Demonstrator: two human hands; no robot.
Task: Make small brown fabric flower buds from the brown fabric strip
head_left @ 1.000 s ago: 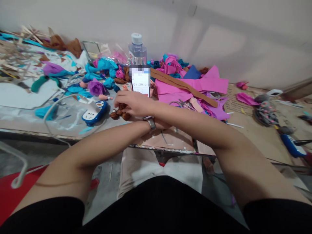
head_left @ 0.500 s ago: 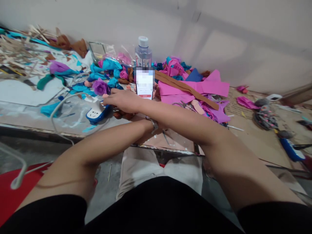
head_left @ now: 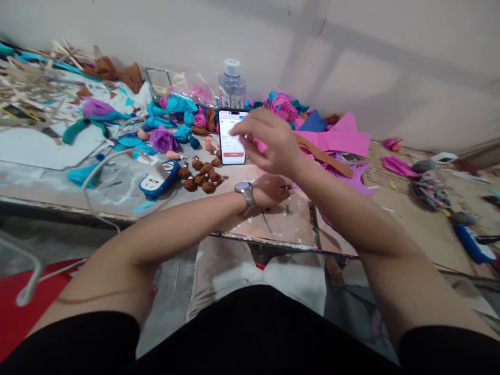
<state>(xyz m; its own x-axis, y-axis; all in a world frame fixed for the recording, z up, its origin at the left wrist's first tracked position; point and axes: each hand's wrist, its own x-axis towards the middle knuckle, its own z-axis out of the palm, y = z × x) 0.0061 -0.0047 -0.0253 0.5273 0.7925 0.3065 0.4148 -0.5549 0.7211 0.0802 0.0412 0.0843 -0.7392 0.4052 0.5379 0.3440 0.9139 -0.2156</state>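
My right hand [head_left: 269, 138] is raised in front of the upright phone [head_left: 233, 148], thumb and forefinger apart, with nothing visible between them. The phone's screen is lit and shows a timer. Below and behind that wrist, my left hand [head_left: 271, 188], with a metal watch [head_left: 244, 192] on its wrist, rests low over the table. Its fingers are partly hidden, and a small dark thing shows near their tips. To the left of the phone lies a cluster of small brown crepe-paper buds [head_left: 203, 174]. A pink bud [head_left: 175, 155] lies beside them.
A blue-and-white power strip [head_left: 158, 179] with a white cable sits left of the buds. Behind the phone stands a bottle [head_left: 232, 86]. Pink paper sheets [head_left: 336, 140] and a brown strip [head_left: 328, 156] lie right. Green-handled pliers [head_left: 74, 131] and a purple paper rose [head_left: 163, 139] lie left.
My right hand has moved right and up from over the brown buds, uncovering them, and is now before the phone. My left hand shows more behind the right wrist.
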